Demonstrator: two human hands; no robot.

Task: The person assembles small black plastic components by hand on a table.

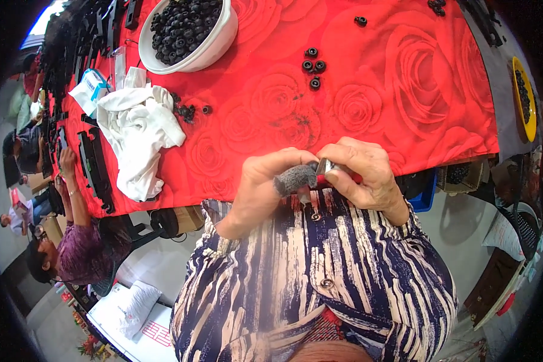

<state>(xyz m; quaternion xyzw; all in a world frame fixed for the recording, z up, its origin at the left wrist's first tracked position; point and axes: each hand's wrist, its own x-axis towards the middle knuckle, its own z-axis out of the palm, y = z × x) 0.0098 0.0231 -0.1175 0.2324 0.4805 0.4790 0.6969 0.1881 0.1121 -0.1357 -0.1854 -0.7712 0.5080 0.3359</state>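
Note:
Close to my body, at the table's near edge, my two hands meet. My left hand (256, 184) is closed, with a grey fabric sleeve (294, 180) over one digit. A small black part (312, 165) shows at its fingertips, mostly hidden. My right hand (365, 175) pinches a small shiny metal tool (324, 166), whose end touches or nearly touches the black part. Its exact kind I cannot make out. Beyond my hands, dark crumbs (298, 123) are scattered on the red rose-patterned tablecloth (241, 96). Several black ring-shaped parts (315, 66) sit farther off.
A white bowl (223, 42) full of black parts stands at the far left. Nearer lie a white cloth (139, 136) and long black plastic pieces (95, 169). At the left a person in purple (93, 250) works. A yellow tray (531, 127) with black parts is at the right.

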